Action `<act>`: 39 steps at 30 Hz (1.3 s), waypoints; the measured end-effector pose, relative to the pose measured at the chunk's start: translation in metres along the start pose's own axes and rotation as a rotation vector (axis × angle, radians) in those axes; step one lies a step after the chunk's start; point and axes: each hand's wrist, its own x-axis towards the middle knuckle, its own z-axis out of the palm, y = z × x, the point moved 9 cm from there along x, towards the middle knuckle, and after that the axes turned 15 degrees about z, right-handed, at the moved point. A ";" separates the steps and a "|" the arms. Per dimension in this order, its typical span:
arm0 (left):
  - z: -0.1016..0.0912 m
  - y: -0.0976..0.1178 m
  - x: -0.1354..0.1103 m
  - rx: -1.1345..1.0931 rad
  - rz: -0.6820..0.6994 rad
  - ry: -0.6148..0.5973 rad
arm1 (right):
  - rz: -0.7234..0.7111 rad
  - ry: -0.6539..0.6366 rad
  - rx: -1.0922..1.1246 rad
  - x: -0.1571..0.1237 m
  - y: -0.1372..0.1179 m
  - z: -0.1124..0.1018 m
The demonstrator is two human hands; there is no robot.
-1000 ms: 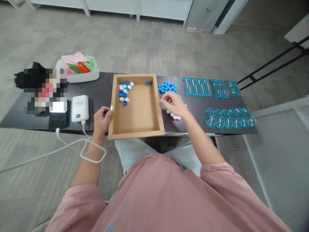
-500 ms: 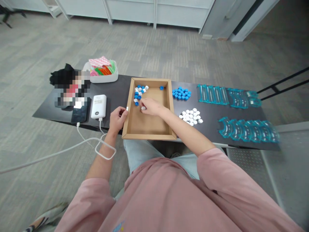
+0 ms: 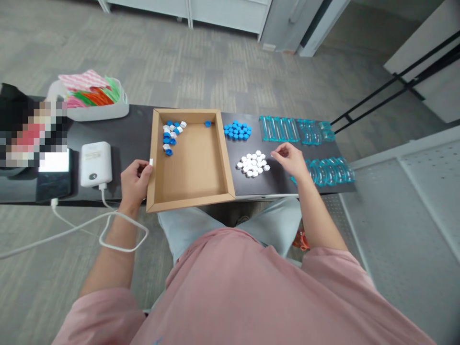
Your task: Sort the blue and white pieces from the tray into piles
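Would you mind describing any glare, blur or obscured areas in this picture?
Head view: mosaic blocks obscure the far left; print on the white power bank is unreadable; the transparent teal-edged strips carry bright glints; the white hexagonal pieces are distinguishable.

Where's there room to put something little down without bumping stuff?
The biggest is inside the cardboard tray, nearer than the blue and white pieces. Another bare patch is the dark tabletop bordered by the power bank, the tray and the left hand. It's crowded on the right, with teal plastic pieces, and at the left end, around the black device.
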 end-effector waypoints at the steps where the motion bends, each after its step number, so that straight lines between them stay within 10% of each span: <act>1: 0.000 0.001 0.000 -0.001 0.008 0.002 | 0.021 -0.001 -0.007 -0.002 0.010 0.000; 7: -0.005 0.003 0.000 -0.001 0.041 0.030 | 0.055 -0.026 -0.051 0.000 0.022 0.014; 14: -0.002 0.003 0.000 -0.001 -0.005 -0.001 | -0.070 0.009 -0.002 0.002 -0.041 0.028; 22: 0.002 0.007 0.000 -0.029 -0.020 -0.027 | -0.612 -0.552 -0.157 -0.048 -0.217 0.222; 29: 0.004 0.008 -0.001 -0.043 0.010 -0.029 | -0.679 -0.532 -0.594 -0.055 -0.276 0.329; 34: 0.004 0.005 -0.001 -0.051 0.038 -0.029 | -0.773 -0.677 -0.550 -0.087 -0.261 0.323; 39: 0.004 0.002 -0.002 -0.055 0.022 -0.022 | -0.704 -0.685 -0.212 -0.073 -0.230 0.241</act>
